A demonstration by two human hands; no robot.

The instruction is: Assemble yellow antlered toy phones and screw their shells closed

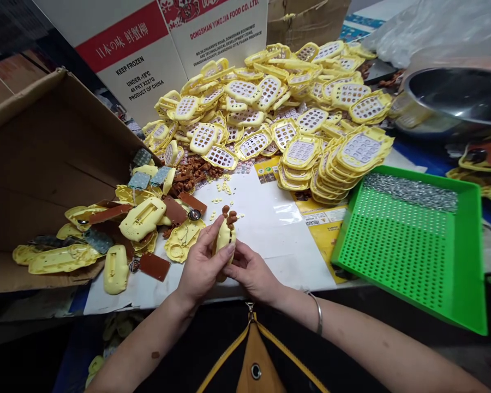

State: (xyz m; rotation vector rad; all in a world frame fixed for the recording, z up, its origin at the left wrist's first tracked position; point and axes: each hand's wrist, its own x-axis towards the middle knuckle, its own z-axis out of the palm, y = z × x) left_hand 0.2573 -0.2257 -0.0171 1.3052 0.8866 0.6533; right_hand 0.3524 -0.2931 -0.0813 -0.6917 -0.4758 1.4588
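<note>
"Head view: what is held, and where?"

"One yellow casing (224, 239), brown knobs (230, 219) showing at its top. Gripped between left hand (204, 261) and right hand (254, 273), above the tabletop (288, 248) near its front edge."

"Surroundings?"

"Yellow shells (143, 219) and brown plates (154, 266) are heaped left, partly inside a carton (53, 180). Grid-faced shells (244, 91) are piled beyond. Silvery bits (413, 191) are held in a green tray (470, 262), right."

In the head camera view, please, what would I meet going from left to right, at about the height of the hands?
Cardboard box → flat brown rectangle → left hand → right hand, both on a yellow piece → silver bracelet → green tray.
</note>
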